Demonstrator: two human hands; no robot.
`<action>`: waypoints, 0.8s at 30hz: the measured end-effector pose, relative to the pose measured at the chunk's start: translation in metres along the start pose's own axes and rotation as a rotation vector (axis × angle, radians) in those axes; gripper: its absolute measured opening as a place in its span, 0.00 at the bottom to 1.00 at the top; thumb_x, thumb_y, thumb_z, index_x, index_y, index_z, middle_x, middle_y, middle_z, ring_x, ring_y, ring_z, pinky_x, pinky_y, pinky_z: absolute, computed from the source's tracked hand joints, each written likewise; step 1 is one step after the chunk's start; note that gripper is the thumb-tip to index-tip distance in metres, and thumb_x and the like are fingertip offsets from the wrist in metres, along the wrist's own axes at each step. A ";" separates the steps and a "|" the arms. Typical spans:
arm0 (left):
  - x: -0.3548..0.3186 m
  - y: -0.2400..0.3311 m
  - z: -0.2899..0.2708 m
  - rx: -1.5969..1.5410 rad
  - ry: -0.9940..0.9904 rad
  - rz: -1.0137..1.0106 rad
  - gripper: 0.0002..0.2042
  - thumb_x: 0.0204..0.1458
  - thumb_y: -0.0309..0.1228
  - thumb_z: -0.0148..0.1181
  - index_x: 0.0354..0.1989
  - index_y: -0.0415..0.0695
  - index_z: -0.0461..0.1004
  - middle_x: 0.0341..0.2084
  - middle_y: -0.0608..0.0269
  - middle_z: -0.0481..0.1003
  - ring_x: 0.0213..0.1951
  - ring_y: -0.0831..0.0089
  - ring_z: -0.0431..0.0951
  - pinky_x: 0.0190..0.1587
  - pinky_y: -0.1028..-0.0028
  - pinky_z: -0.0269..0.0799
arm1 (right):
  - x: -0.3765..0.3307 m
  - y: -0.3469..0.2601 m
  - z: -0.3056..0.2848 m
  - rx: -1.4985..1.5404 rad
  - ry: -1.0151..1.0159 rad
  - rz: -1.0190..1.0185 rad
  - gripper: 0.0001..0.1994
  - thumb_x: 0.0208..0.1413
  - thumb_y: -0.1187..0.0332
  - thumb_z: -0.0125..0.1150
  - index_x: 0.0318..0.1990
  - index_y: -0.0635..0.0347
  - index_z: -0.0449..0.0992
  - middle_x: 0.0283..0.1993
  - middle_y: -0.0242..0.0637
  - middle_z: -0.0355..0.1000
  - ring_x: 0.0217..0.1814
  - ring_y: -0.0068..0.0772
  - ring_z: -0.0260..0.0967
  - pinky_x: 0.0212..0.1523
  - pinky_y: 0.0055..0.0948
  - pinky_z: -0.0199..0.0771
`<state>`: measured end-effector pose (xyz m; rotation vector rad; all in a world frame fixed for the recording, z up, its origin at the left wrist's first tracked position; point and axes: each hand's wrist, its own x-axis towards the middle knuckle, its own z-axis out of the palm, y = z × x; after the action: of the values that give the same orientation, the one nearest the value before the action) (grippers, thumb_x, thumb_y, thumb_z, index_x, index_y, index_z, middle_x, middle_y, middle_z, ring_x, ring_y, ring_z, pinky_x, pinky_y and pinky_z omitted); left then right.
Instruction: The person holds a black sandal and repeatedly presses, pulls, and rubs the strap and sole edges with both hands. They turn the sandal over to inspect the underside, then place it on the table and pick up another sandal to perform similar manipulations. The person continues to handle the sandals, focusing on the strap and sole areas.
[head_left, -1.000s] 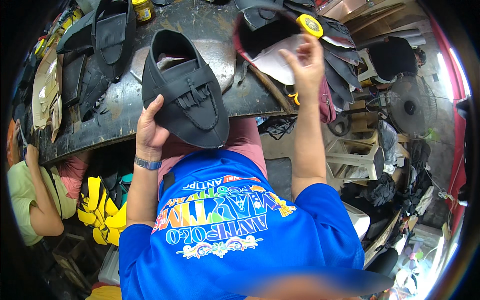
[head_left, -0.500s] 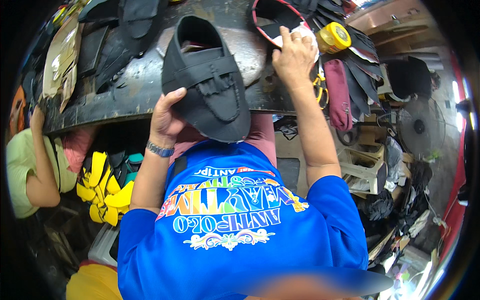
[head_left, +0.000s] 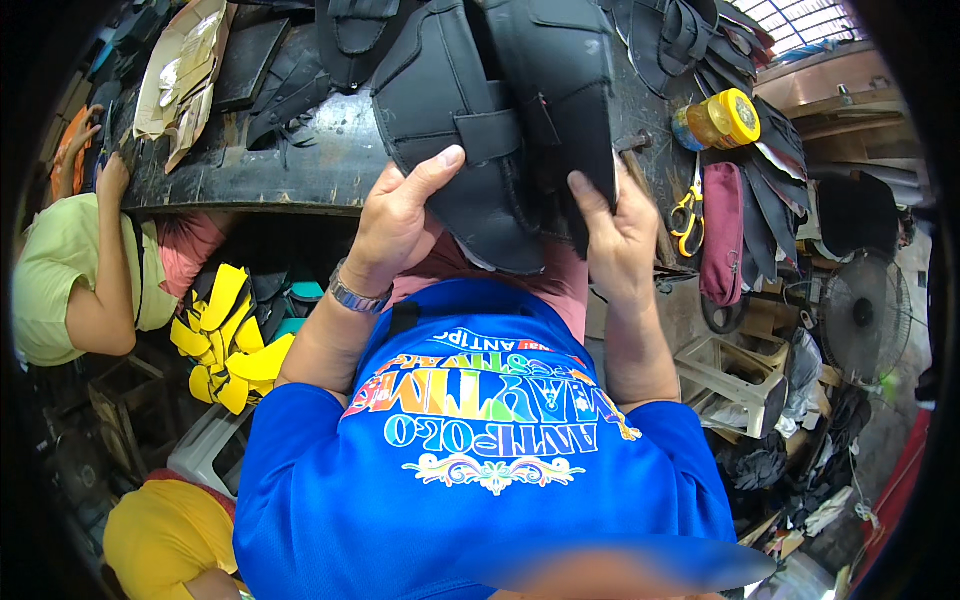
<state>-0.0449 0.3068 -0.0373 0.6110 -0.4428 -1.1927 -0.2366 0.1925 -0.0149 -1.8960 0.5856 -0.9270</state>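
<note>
Two black shoe uppers are held side by side above the near table edge, toes toward me. My left hand (head_left: 405, 215) grips the left upper (head_left: 430, 110), thumb on top beside its strap. My right hand (head_left: 622, 235) grips the right upper (head_left: 568, 100) by its outer side, thumb on the front. The two uppers nearly touch, and their far ends run toward the top of the picture. To the right of my right hand lie a hammer (head_left: 645, 175) and yellow-handled scissors (head_left: 687, 215).
On the dark table (head_left: 290, 185) are a yellow-lidded jar (head_left: 718, 120), a maroon pouch (head_left: 722, 240), black cut pieces and a torn cardboard tray (head_left: 185, 75). Yellow pieces (head_left: 230, 335) sit below at left. Another person (head_left: 85, 270) works at far left. A stool (head_left: 735, 375) and fan (head_left: 865, 315) stand right.
My right hand has left the red-rimmed piece and white material on the table and come back toward me, now gripping a second upper beside the first. The view has shifted slightly.
</note>
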 end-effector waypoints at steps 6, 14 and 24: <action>-0.004 0.003 0.011 0.105 -0.030 -0.026 0.14 0.62 0.28 0.56 0.54 0.38 0.72 0.47 0.59 0.78 0.49 0.71 0.79 0.52 0.71 0.76 | -0.014 0.000 0.007 0.561 0.122 0.256 0.14 0.66 0.71 0.55 0.56 0.69 0.74 0.52 0.34 0.74 0.51 0.19 0.69 0.54 0.20 0.67; -0.008 0.004 0.027 0.359 -0.033 -0.037 0.15 0.62 0.31 0.58 0.53 0.37 0.73 0.44 0.62 0.77 0.44 0.75 0.77 0.48 0.76 0.75 | -0.030 -0.008 0.006 0.356 0.046 0.128 0.16 0.67 0.71 0.55 0.57 0.71 0.72 0.52 0.39 0.75 0.53 0.24 0.69 0.55 0.23 0.67; -0.011 0.006 0.021 0.408 -0.020 -0.054 0.15 0.61 0.28 0.56 0.55 0.37 0.71 0.46 0.55 0.78 0.47 0.69 0.80 0.50 0.70 0.77 | -0.041 -0.005 0.005 0.565 0.110 0.140 0.16 0.67 0.70 0.55 0.57 0.69 0.73 0.52 0.37 0.75 0.52 0.21 0.70 0.55 0.22 0.68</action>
<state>-0.0575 0.3143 -0.0174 0.9665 -0.6985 -1.1679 -0.2572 0.2266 -0.0265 -1.2907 0.4533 -0.9850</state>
